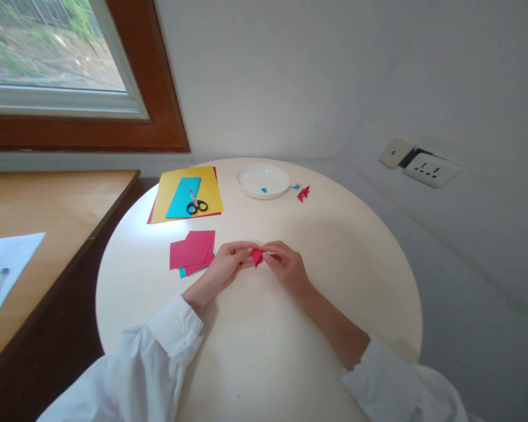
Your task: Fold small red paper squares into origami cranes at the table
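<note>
A small folded piece of red paper (257, 256) is pinched between my two hands above the middle of the round table. My left hand (232, 259) grips its left side with thumb and fingers. On the right side, the fingertips of my right hand (288, 265) press on it; part of the paper is hidden behind the fingers. Close to my left wrist lie several red paper squares (192, 249), with a bit of blue paper (182, 272) showing from under them.
Scissors (195, 203) rest on a folded blue sheet (178, 199) over yellow paper (211, 199). A white dish (264, 168) holds a tiny blue piece (264, 190). Beside it lie small red folded papers (303, 194) and a blue one (296, 186). A wooden desk (70, 199) stands left.
</note>
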The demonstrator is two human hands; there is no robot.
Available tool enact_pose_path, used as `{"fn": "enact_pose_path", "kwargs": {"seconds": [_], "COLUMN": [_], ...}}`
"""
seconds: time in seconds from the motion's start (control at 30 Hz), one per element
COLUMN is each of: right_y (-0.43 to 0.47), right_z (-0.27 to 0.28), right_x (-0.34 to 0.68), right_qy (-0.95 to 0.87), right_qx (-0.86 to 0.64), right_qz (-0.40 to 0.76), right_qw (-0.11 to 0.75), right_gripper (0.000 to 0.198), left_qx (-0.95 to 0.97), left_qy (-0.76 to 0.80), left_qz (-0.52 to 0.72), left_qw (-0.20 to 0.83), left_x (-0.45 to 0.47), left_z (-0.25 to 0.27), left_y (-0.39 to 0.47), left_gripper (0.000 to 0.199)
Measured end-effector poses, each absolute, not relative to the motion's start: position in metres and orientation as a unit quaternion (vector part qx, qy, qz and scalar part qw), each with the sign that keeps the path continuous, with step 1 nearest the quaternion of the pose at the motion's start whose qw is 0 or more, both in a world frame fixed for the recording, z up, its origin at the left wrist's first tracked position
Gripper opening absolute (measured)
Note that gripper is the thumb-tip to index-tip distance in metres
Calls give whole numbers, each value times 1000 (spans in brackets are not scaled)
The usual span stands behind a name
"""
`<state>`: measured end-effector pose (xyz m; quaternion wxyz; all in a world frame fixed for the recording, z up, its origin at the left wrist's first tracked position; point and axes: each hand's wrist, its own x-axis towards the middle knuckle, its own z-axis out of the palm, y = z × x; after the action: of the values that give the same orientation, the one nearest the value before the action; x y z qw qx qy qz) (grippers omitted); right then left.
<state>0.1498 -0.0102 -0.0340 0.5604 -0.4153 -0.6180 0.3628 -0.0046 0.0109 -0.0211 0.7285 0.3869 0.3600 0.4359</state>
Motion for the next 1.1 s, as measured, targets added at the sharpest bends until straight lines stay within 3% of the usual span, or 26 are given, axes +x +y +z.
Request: {"fn": "enact_pose_path", "kwargs": {"seconds": [0.7,1.1], "right_y": [-10,-10], "right_z": [-31,-29], "right_x": [149,148], "right_qy": [-573,-565], "right_qx": [-431,-468], "right_qz": [402,379], "right_qw": [569,564], "right_gripper": [10,13], "left_qx": [428,511], "left_qy": [350,349], "left_qz": [435,412], "left_qw": [710,669], "left_x": [-6,-8], "left_z": [-15,-20], "left_y": [7,7], "left_gripper": [18,30]}}
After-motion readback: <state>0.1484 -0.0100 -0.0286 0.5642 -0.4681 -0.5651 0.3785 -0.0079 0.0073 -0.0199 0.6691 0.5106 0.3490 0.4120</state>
